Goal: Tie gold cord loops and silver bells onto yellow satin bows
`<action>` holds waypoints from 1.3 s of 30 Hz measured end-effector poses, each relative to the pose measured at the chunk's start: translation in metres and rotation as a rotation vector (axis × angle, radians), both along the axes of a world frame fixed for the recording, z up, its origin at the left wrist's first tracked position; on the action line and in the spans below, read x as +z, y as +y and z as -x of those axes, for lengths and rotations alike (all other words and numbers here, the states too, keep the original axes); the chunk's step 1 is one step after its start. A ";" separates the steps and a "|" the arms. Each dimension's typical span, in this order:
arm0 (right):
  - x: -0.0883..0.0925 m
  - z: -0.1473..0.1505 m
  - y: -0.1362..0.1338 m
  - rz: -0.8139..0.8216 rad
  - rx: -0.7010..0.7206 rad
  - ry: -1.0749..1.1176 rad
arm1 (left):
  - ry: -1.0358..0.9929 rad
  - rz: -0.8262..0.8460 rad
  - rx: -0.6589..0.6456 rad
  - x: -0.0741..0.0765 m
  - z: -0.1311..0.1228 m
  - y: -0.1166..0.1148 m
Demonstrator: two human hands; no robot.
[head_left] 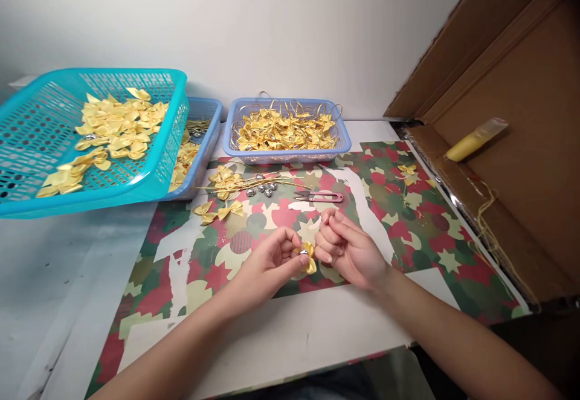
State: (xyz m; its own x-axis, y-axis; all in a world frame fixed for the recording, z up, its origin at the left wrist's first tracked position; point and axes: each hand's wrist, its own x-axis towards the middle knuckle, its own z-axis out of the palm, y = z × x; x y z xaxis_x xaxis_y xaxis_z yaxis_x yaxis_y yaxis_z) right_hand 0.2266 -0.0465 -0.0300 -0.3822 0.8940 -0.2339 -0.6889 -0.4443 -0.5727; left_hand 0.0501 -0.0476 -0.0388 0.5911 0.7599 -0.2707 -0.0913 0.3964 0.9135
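Note:
My left hand (277,260) pinches a small yellow ribbon bow (310,258) with a silver bell at its middle. Close on the other side of the bow, my right hand (347,246) is closed, thumb pressed to its fingers; what it grips is too fine to make out. Beyond the hands lie pink-handled thread snips (322,197), tips to the left. Several silver bells (267,188) sit beside them. Gold wire ties (254,182) lie across a little pile of yellow bows (224,181), and more loose bows (230,209) rest just nearer.
A turquoise basket (176,128) of yellow bows overlaps a blue basket (206,140) at left. At the back, another blue basket (285,157) holds bows with gold wire loops. Cardboard (512,80) walls the right side, with a yellow tube (473,141) and hanging threads (487,219).

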 end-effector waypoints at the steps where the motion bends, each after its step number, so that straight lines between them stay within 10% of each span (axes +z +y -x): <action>1: 0.000 0.001 0.000 -0.013 0.011 0.011 | 0.006 -0.002 -0.002 -0.001 -0.001 -0.001; 16: -0.004 0.003 0.001 -0.047 0.039 0.099 | 0.087 -0.047 -0.125 0.004 -0.005 -0.005; 24: 0.000 0.002 0.002 -0.038 0.023 0.069 | 0.378 -0.367 -0.001 0.009 -0.004 -0.004; 39: -0.001 -0.010 0.010 0.032 -0.180 -0.164 | 0.145 -0.178 0.111 0.003 0.001 -0.004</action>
